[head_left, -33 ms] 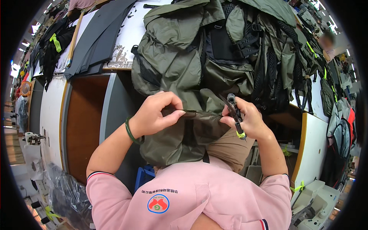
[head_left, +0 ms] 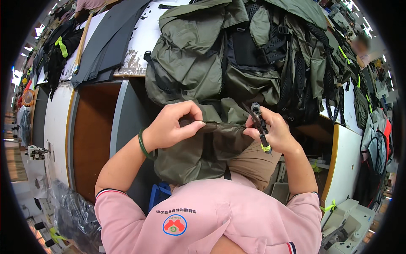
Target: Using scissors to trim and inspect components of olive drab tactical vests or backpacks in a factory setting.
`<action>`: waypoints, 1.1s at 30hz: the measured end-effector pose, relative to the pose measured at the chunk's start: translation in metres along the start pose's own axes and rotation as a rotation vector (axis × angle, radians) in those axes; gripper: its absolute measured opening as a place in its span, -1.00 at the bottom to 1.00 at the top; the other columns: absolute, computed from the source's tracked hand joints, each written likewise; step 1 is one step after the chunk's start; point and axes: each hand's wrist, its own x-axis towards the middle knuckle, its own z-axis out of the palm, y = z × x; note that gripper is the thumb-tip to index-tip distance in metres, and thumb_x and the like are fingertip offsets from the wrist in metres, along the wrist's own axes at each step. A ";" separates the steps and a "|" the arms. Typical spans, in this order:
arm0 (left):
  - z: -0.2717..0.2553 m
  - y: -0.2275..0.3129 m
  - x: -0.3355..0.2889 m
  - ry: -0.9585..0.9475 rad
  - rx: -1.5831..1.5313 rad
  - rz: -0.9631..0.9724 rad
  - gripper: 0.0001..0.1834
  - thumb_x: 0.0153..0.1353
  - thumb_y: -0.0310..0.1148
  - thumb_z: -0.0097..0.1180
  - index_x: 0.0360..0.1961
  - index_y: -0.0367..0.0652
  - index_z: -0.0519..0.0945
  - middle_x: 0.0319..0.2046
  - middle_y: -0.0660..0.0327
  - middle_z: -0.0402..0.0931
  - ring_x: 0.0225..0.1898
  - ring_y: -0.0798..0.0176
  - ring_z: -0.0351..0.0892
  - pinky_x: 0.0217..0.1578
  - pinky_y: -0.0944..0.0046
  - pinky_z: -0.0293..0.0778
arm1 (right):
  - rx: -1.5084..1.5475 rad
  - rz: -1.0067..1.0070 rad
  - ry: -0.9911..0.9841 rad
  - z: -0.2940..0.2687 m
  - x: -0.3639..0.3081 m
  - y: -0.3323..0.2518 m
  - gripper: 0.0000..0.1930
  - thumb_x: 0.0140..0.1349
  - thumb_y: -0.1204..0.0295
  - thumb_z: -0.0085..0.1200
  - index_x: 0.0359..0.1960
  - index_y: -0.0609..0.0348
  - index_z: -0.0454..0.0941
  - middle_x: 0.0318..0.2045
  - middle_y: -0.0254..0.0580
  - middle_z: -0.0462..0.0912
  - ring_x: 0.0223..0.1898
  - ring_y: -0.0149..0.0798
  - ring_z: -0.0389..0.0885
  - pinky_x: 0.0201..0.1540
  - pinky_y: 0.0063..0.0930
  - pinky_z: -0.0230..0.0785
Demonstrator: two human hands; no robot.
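Note:
Olive-green backpack fabric (head_left: 186, 163) lies gathered over my lap and runs up to the pile on the table. My left hand (head_left: 175, 125) pinches one end of its edge between thumb and forefinger; a dark green bangle circles that wrist. Farther right along the same edge, my right hand (head_left: 270, 129) pinches the cloth with thumb and fingertips. That hand also keeps a slim dark hand tool (head_left: 259, 120) in its palm, with a round end at the top and yellow-green wrapping near the bottom. The tool's exact kind I cannot make out. A short stretch of edge spans between both hands.
Olive backpacks (head_left: 253, 59) with black mesh straps heap over the table ahead. Dark grey flat strips (head_left: 110, 38) lie on the white tabletop (head_left: 144, 34) at left. Below is an open brown compartment (head_left: 97, 135). A sewing machine (head_left: 351, 224) stands at lower right.

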 end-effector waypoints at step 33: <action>0.013 -0.034 -0.028 0.333 0.753 0.913 -0.80 -0.20 -0.44 0.19 -0.46 -0.06 0.50 -0.26 0.27 0.52 -0.25 0.22 0.51 -0.13 0.13 0.45 | -0.090 -0.127 -0.017 0.005 -0.026 0.030 -0.66 -0.26 0.70 0.28 -0.36 0.22 0.52 -0.38 -0.21 0.59 -0.23 -0.15 0.48 -0.20 -0.38 0.37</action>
